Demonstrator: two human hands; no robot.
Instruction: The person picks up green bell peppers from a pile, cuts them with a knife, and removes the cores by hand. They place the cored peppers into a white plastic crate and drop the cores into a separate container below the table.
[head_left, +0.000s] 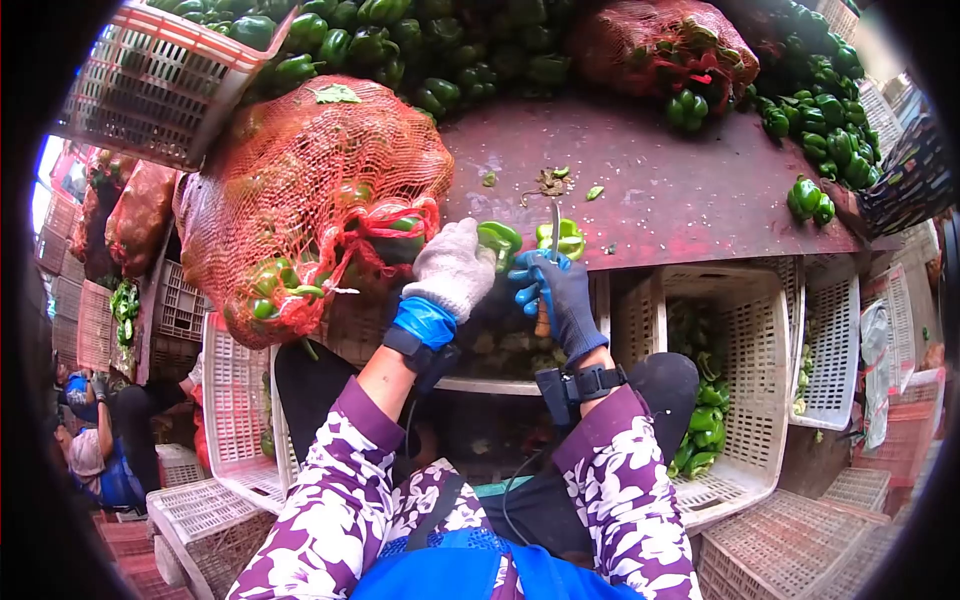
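Note:
My left hand (458, 268), in a pale knit glove with blue plastic at the wrist, is closed on a green bell pepper (499, 240). In my right hand (560, 296), gloved in blue and dark grey, is a knife (555, 226); its blade points away from me and its wooden handle shows below the fingers. Just beyond that hand, a cut piece of green pepper (569, 240) lies at the table's near edge, beside the blade. Left of my left hand sits a large red mesh sack (310, 180) of peppers, its tied red netting close to my glove.
Pepper scraps (548, 184) are scattered on the reddish table (650, 170). Green peppers (400, 50) are heaped at the back, near another mesh sack (665, 50). A white crate (735, 400) holding peppers stands by my right knee. A person's hand (848, 212) rests at the right edge.

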